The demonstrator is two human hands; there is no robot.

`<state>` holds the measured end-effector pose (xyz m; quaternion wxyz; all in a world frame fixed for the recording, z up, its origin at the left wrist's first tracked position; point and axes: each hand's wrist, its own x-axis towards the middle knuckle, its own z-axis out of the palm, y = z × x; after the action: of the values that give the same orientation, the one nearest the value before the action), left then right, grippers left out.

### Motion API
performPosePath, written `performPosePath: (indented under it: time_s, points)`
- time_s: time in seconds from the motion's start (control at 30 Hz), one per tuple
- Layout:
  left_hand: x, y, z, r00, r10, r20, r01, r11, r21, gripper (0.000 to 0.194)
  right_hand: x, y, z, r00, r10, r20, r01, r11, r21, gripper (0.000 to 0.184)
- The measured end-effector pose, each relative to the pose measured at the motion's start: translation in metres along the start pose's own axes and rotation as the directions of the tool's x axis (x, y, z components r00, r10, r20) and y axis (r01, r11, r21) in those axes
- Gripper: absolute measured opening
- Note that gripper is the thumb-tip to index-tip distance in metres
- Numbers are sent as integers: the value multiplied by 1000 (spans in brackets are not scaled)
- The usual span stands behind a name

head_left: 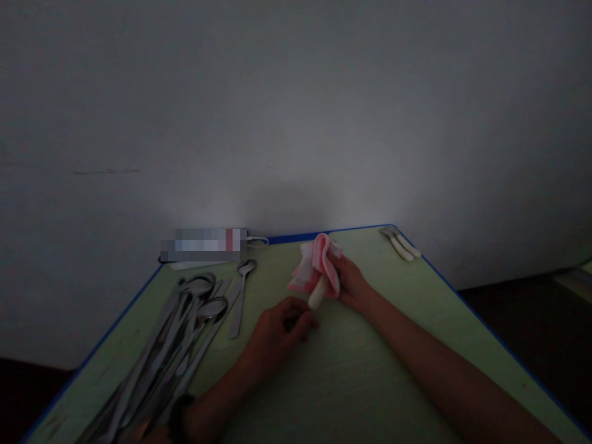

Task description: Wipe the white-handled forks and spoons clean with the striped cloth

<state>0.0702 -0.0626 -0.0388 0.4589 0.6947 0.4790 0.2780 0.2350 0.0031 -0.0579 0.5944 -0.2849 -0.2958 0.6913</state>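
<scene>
Near the middle of the table, my right hand (350, 280) is closed around a folded pink-and-white cloth (319, 265). A white-handled fork (317, 296) is wrapped in this cloth; its handle end sticks out toward me and what look like tine tips show at the top. My left hand (284, 324) is at the handle's end with loosely curled fingers, a gap between thumb and forefinger, and nothing visible in them. Whether it touches the handle I cannot tell. To its left lies a single spoon (239, 302), apart from a pile of metal cutlery (180, 333).
Two white-handled utensils (400, 243) lie at the far right corner. A blurred-out box-like object (208, 243) with a white cable (259, 240) is at the back left. The green table (370, 376) has a blue edge and stands against a grey wall (296, 123).
</scene>
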Motion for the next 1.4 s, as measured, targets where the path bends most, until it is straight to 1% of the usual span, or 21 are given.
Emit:
performPosePath:
  time_s: [0.13, 0.27, 0.43, 0.73, 0.83, 1.07, 1.3, 1.4]
  points:
    - [0, 0, 0, 1000, 3, -4, -3, 1000, 14, 14, 1, 2, -2, 1000, -7, 8, 8, 999, -40, 40]
    - [0, -2, -1, 999, 39, 6, -39, 999, 3, 14, 2, 3, -4, 1000, -6, 11, 7, 999, -34, 42]
    - [-1, -2, 0, 998, 57, -3, -57, 998, 30, 13, 2, 3, -5, 1000, -10, -1, 10, 1000, -27, 40]
    - [-1, 3, -2, 1000, 3, 22, -4, 1000, 24, 19, 2, 1, -1, 1000, -11, -22, 12, 1000, 21, 38]
    - [0, 3, -1, 999, 3, 37, -4, 1000, 20, 22, 2, 1, 0, 999, -24, -28, 25, 1000, 18, 38]
    - [-1, 1, -1, 999, -8, 36, 7, 1000, 20, 27, 3, 1, -2, 999, -42, -4, 42, 999, 12, 39]
    - [1, 7, -4, 998, -63, -10, 63, 997, 38, 26, 3, 4, 1, 991, -98, -88, 98, 995, 3, 40]
    - [1, 8, -5, 999, -41, -32, 43, 997, 65, 26, 2, 4, 3, 987, -115, -112, 116, 993, -4, 38]
